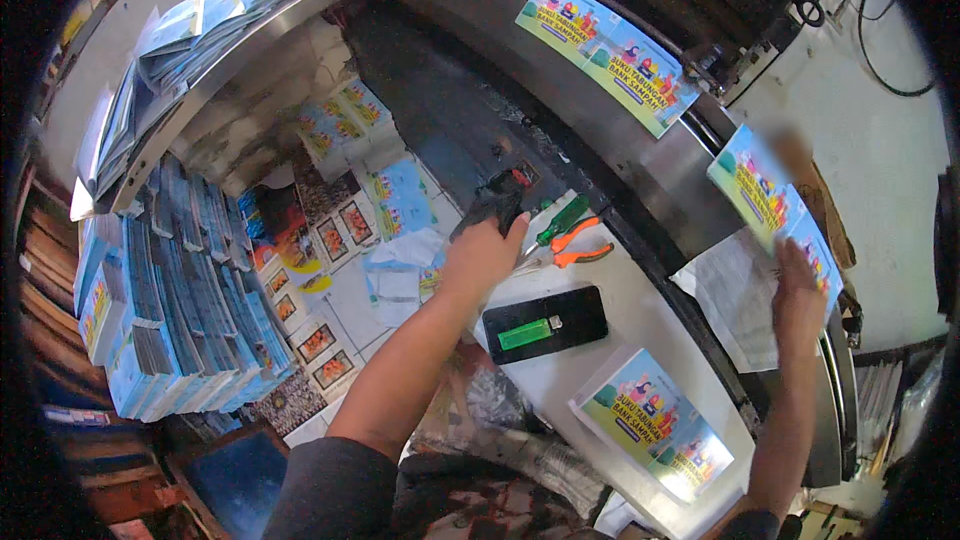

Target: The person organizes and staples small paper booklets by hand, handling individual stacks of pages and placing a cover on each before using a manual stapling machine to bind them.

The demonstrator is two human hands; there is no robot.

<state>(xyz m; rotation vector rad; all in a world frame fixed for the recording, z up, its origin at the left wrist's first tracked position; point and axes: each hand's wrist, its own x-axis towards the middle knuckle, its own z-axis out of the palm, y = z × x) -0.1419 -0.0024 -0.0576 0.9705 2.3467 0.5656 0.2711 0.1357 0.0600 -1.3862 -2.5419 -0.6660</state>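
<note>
My left hand [486,252] is closed round a dark, worn black object [493,202] beside the dark metal bed of a machine; its kind is hard to make out. At the right, my right hand [799,292] grips the near side of a printed blue and yellow cover sheet [752,180], its fingers partly over the print. A plain pale sheet [735,290] lies just left of that hand. Next to my left hand are a green-handled screwdriver [565,220] and orange-handled pliers [582,242]. A green lighter [527,333] rests on a black phone [580,325].
A stack of printed covers [640,420] sits on the white table near me. Another cover sheet [610,55] lies on the machine's far side. Tall piles of booklets [180,310] stand at the left, and more booklets [180,25] line a metal-edged shelf. Black cables [870,50] hang at upper right.
</note>
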